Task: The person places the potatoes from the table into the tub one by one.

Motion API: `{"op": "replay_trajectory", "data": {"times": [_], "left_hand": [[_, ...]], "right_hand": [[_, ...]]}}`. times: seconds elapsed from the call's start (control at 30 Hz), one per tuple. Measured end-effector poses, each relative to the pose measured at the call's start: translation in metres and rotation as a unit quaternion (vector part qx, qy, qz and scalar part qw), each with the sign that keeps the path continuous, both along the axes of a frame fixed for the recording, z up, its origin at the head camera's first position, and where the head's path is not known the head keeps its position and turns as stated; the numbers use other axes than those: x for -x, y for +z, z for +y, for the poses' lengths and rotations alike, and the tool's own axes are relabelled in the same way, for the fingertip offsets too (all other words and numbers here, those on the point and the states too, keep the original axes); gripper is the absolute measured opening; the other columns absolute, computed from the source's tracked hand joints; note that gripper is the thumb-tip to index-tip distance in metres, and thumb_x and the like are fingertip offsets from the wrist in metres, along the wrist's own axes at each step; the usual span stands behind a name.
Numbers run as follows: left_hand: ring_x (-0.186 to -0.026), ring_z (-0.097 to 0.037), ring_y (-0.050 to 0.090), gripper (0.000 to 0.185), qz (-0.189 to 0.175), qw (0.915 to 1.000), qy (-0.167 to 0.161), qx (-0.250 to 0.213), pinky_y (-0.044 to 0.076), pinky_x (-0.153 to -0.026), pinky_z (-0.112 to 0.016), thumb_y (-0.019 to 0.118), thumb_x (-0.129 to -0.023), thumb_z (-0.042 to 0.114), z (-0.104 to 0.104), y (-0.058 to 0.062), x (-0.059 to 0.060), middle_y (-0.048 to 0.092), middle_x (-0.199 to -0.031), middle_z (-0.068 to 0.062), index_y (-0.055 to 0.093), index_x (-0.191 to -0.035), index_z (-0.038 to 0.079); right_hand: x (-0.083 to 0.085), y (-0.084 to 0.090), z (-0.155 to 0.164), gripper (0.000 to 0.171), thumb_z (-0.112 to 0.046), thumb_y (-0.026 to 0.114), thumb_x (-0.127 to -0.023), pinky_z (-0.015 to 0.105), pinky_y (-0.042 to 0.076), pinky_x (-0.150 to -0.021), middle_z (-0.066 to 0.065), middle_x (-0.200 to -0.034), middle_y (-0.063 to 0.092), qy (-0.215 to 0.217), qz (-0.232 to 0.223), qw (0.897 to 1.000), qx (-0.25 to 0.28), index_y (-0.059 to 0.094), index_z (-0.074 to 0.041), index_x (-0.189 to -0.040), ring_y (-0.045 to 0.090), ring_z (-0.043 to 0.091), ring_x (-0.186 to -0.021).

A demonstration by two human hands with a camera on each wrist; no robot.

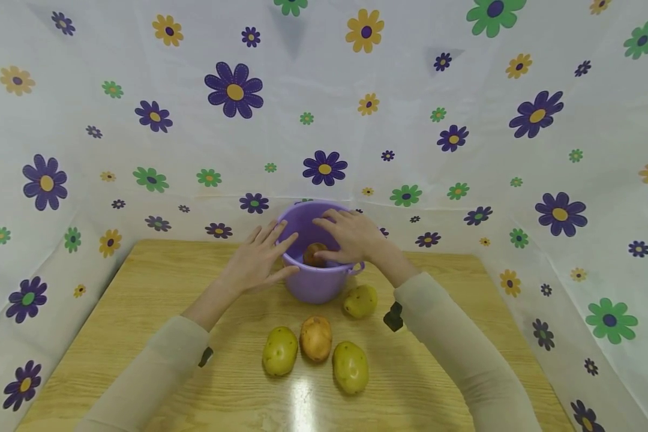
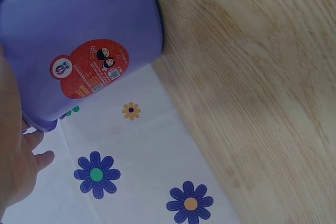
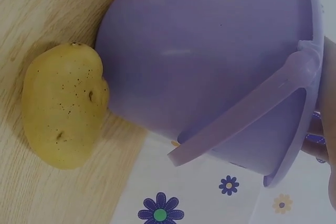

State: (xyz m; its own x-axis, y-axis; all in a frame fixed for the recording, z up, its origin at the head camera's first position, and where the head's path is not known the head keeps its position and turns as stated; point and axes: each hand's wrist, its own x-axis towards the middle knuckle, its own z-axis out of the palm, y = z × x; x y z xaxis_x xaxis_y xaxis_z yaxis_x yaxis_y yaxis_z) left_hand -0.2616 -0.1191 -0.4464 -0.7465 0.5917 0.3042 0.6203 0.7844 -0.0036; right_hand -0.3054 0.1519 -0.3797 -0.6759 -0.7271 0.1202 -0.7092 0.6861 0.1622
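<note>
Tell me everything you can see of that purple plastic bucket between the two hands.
The purple plastic bucket is a small round pail that looks like smooth plastic, standing upright at the far edge of the wooden table against the flowered cloth. A thin purple handle hangs down its side, and a round red sticker marks its wall. A brownish potato lies inside. The left hand rests flat against its side, the right hand lies over its rim, and a yellow potato sits against its base.

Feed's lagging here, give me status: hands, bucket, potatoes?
Left hand open, flat against purple bucket. Right hand over rim, open. One brown potato inside. Four potatoes on table, nearest one touching bucket.
</note>
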Motion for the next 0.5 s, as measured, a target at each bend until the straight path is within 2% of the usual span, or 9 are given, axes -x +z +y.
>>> {"op": "replay_trajectory", "data": {"times": [0.1,0.2,0.5], "left_hand": [[-0.162,-0.043,0.027,0.1,-0.002,1.0,0.0,-0.001,0.03,-0.13,-0.062,0.007,-0.098,0.084,0.0,0.0,0.0,0.03,-0.172,-0.022,0.04,-0.164,0.015],[-0.162,-0.043,0.027,0.103,0.0,1.0,-0.001,-0.002,0.031,-0.13,-0.062,0.003,-0.097,0.084,0.0,0.0,0.0,0.03,-0.172,-0.022,0.04,-0.164,0.015],[-0.162,-0.043,0.026,0.098,0.002,1.0,0.0,-0.007,0.031,-0.13,-0.063,0.01,-0.099,0.083,0.0,-0.003,0.001,0.031,-0.172,-0.023,0.04,-0.164,0.015]], "right_hand": [[-0.002,0.001,0.002,0.08,-0.068,0.063,-0.095,0.056,0.057,-0.11,0.014,-0.149,0.06,0.001,0.001,1.0,0.014,0.053,-0.015,-0.155,0.064,0.039,-0.133],[-0.005,0.002,0.005,0.081,-0.068,0.061,-0.096,0.058,0.055,-0.111,0.015,-0.152,0.058,0.001,0.006,1.0,0.026,0.051,-0.015,-0.156,0.062,0.04,-0.137],[-0.014,0.001,0.017,0.083,-0.066,0.06,-0.097,0.06,0.052,-0.115,0.018,-0.159,0.052,0.006,0.011,0.999,0.047,0.045,-0.015,-0.16,0.054,0.042,-0.145]]}}
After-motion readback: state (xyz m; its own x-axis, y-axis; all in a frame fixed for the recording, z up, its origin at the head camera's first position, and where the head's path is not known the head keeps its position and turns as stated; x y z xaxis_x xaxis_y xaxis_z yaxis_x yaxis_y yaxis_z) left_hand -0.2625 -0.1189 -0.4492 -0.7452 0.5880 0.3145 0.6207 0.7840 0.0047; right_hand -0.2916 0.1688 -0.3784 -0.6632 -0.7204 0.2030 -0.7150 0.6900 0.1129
